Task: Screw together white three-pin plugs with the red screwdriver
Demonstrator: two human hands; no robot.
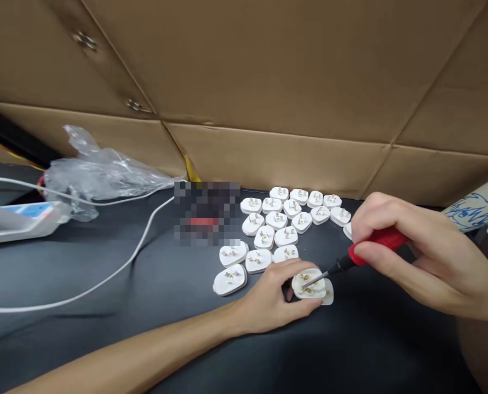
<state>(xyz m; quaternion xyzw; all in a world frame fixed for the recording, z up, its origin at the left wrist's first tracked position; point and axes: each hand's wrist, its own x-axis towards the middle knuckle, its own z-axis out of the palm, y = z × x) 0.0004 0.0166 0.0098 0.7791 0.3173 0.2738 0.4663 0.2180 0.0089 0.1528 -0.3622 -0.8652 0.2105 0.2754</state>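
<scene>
My left hand [274,298] grips a white plug piece [311,280] by its sides, just above the dark table. Small brass-coloured parts show inside it, and a pale flat piece [328,293] sticks out under its right edge. In my right hand [428,251] is a screwdriver [377,246] with a red and black handle. Its metal tip rests on or right at a brass part at the left of the plug piece. Behind my left hand, several white plugs [277,220] lie in loose rows with their metal prongs up.
A brown padded panel [268,82] rises behind the dark table [173,284]. At the left are a crumpled clear plastic bag [104,172], a white cable [139,246] and a white and blue object [26,219]. A white item with blue markings [480,205] stands at the right.
</scene>
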